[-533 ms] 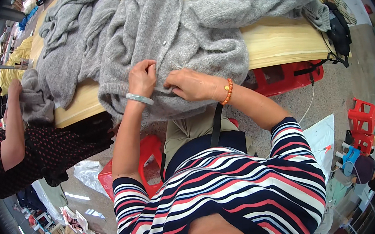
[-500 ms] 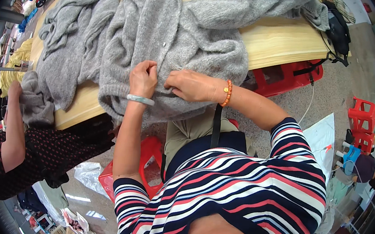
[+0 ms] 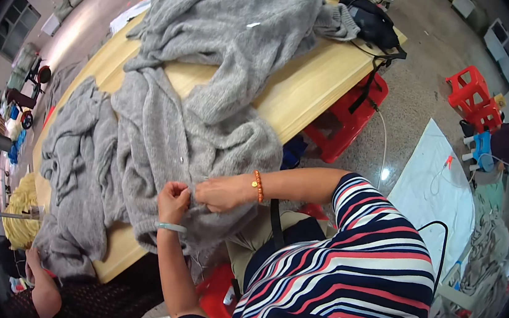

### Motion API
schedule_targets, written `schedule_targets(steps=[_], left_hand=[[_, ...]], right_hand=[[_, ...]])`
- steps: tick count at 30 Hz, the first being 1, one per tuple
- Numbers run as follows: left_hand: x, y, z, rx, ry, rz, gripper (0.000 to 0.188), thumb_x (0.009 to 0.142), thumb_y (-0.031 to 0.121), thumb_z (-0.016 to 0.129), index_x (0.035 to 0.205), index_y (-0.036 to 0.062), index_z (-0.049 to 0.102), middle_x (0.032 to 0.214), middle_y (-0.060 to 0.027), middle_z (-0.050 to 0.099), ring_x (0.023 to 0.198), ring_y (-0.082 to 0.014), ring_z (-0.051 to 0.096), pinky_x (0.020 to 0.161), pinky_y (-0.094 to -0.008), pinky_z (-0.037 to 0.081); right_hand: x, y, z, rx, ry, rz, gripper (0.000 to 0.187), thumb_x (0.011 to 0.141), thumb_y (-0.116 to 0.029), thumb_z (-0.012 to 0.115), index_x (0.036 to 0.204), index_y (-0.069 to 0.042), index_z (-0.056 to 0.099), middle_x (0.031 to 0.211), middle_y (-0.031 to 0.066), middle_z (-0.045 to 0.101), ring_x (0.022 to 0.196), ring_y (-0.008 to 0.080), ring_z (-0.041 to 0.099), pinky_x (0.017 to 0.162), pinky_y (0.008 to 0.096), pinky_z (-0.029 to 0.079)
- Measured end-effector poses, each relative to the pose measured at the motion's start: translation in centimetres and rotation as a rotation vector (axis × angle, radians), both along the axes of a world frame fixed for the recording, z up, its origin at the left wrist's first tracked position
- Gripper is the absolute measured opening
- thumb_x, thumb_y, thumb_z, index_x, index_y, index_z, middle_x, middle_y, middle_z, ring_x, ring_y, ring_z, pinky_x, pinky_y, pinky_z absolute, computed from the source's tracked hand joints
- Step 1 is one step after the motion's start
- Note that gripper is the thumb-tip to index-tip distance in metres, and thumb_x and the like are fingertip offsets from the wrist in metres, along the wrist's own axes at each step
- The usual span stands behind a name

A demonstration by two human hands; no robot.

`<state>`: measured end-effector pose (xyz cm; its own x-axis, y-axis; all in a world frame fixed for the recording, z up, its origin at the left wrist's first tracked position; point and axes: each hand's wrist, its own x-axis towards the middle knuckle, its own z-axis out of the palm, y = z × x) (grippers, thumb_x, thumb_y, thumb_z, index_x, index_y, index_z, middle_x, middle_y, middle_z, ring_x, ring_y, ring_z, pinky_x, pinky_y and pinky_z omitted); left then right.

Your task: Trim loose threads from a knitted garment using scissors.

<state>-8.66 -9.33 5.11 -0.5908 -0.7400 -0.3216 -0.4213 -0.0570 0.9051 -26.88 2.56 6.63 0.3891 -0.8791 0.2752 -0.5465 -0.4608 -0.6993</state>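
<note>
A grey knitted cardigan lies spread over the near edge of a long wooden table. My left hand, with a pale bangle at the wrist, pinches the cardigan's front edge. My right hand, with an orange bead bracelet at the wrist, grips the same knit right beside it. The two hands almost touch. Small white buttons run up the cardigan's front just above them.
More grey knitwear is heaped to the left and another garment lies farther up the table. A black bag sits at the far end. Red plastic stools stand under and beside the table. Another person's hand works at lower left.
The view has swung, so the table now runs more steeply up the picture. Both hands remain on the cardigan's front edge, close together as before.
</note>
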Motion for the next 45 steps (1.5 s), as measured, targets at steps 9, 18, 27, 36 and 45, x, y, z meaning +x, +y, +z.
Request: schedule_targets(steps=[9,18,27,36,45], left_hand=[[-0.1,-0.3,-1.0,-0.090,-0.007,-0.038,0.012,0.082,0.006,0.071,0.089,0.0004,0.063,0.076,-0.0041,0.066,0.063,-0.0090,0.061,0.056,-0.0243,0.050],[-0.7,0.4,0.2,0.043,0.067,-0.037,0.010,0.085,0.008,0.070,0.089,0.0000,0.065,0.074,-0.0024,0.066,0.059,-0.0083,0.060,0.052,-0.0230,0.048],[-0.2,2.3,3.0,0.278,0.182,0.014,0.010,0.087,0.011,0.070,0.089,0.0025,0.065,0.076,0.0022,0.063,0.063,-0.0045,0.052,0.056,-0.0189,0.040],[0.9,2.1,3.2,0.600,0.442,0.051,0.018,0.090,0.013,0.068,0.101,0.0010,0.062,0.085,0.0042,0.061,0.072,-0.0032,0.051,0.067,-0.0169,0.039],[0.5,3.2,4.8,0.617,0.471,0.055,0.023,0.091,0.011,0.067,0.110,-0.0007,0.061,0.092,0.0014,0.064,0.079,-0.0041,0.058,0.071,-0.0175,0.045]], right_hand=[[0.0,0.9,4.1,0.058,-0.014,-0.036,0.015,0.077,-0.006,0.056,0.086,0.005,0.060,0.091,0.0244,0.064,0.086,0.0433,0.062,0.073,0.0503,0.050],[0.2,0.5,2.7,-0.011,0.053,-0.051,0.022,0.079,-0.008,0.060,0.098,-0.001,0.053,0.099,0.0179,0.058,0.088,0.0394,0.061,0.076,0.0484,0.050],[0.2,0.5,2.2,-0.034,0.118,-0.181,0.022,0.080,-0.011,0.063,0.097,-0.001,0.052,0.096,0.0171,0.057,0.086,0.0382,0.062,0.072,0.0455,0.051],[0.9,0.3,2.2,-0.168,-0.151,-0.280,0.023,0.082,-0.011,0.064,0.100,-0.002,0.053,0.094,0.0183,0.058,0.084,0.0385,0.063,0.072,0.0453,0.052],[-0.1,-0.5,0.6,-0.109,-0.090,-0.285,0.023,0.080,-0.012,0.063,0.100,-0.002,0.059,0.094,0.0165,0.061,0.085,0.0365,0.063,0.075,0.0427,0.052]])
